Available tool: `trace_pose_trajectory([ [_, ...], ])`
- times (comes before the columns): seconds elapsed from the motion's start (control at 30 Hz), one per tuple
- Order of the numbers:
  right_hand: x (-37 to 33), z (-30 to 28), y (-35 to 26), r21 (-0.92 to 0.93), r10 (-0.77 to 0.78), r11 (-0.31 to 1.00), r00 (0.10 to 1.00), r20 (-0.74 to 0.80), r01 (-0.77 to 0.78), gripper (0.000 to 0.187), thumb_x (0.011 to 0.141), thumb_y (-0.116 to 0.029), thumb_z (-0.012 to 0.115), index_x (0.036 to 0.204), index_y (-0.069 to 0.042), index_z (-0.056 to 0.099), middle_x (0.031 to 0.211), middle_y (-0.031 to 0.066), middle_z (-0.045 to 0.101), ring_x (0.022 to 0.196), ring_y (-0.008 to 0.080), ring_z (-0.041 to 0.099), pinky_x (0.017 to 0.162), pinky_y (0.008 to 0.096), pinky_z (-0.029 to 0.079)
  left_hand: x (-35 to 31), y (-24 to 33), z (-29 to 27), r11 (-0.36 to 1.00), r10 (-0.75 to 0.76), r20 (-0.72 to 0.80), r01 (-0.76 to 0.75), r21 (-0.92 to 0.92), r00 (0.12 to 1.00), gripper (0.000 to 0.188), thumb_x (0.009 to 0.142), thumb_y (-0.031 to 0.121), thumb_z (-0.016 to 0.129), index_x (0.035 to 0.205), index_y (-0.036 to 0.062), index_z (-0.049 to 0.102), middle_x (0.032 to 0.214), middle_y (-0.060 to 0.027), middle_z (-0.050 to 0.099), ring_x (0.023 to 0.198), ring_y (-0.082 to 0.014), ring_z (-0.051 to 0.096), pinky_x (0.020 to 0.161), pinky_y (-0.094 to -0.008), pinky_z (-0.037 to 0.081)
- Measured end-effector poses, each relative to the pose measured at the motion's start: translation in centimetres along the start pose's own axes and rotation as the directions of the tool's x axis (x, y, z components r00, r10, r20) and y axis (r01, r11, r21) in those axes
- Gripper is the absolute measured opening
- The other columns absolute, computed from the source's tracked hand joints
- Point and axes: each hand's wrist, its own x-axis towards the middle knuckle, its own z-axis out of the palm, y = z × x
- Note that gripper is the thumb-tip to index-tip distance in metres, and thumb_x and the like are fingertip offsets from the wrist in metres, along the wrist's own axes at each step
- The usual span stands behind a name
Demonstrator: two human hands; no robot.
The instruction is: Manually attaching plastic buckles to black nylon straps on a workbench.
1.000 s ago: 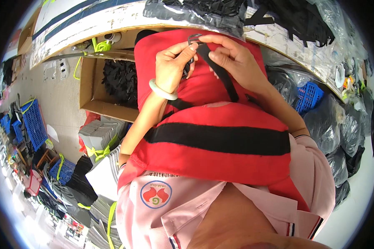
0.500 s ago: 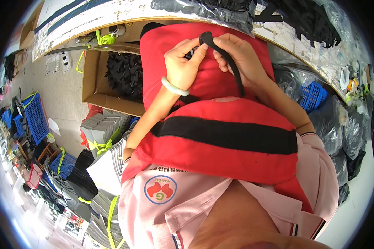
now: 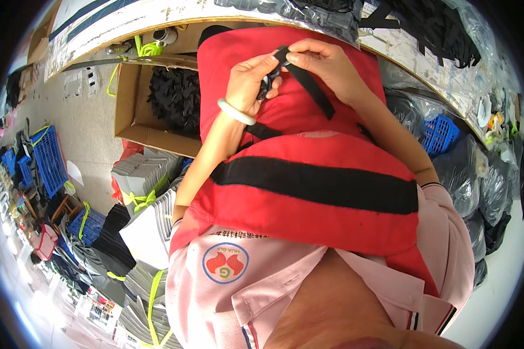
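Note:
Above my red-aproned lap [image 3: 355, 110], both hands work at a black strap [image 3: 313, 93]. My left hand [image 3: 245, 84], with a pale bangle at its wrist, is closed on the strap's upper end. A shiny dark piece [image 3: 266, 86] shows under its fingers; its exact kind I cannot make out. Thumb and forefinger of my right hand [image 3: 326, 65] pinch the strap close to the left fingertips. From there the strap's flat loose end hangs down toward the apron.
An open cardboard box [image 3: 157, 136] of small black pieces [image 3: 174, 99] stands left of my lap. The worktable [image 3: 186, 14] runs across the far side, with black straps [image 3: 431, 29] at right. Tied grey stacks [image 3: 137, 174] lie left; plastic bags [image 3: 460, 163] and a blue basket [image 3: 439, 135] lie right.
The strap has turned from a curved loop to a flatter, straighter hang. My left hand has tilted, baring the shiny dark piece, and my right hand has shifted slightly up and left.

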Motion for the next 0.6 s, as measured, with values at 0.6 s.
trace_pose_trajectory([
  [0.6,-1.2,0.2,-1.7,-0.162,0.101,0.98,0.99,-0.099,-0.116,0.018,0.09,-0.018,0.063,0.087,-0.001,0.059,0.066,0.0043,0.06,0.051,0.008,0.058,0.043,0.0198,0.045,-0.4,-0.8,1.8,0.811,0.487,-0.086,-0.414,0.413,0.869,0.011,0.082,-0.001,0.07,0.093,-0.0042,0.069,0.083,-0.0081,0.065,0.053,-0.0071,0.056,0.04,-0.0186,0.041],
])
